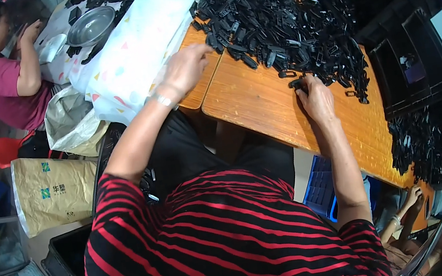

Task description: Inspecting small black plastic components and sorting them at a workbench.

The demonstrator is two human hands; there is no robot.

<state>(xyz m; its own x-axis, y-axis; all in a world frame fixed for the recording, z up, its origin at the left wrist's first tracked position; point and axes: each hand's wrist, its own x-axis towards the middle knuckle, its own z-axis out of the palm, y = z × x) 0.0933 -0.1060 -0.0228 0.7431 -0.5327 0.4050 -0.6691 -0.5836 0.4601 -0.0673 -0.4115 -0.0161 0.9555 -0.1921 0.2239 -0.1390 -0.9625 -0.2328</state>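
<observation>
Your right hand (318,103) pinches a small, elongated black plastic piece (296,84) at its right end; long axis roughly left-right, free end pointing left. Piece sits at the near fringe of the heaped black plastic parts (273,26), in from the brown wooden tabletop's (260,96) near edge. Your left hand (186,70) hangs half-curled by the heap's left end; can't tell if it grips anything.
</observation>
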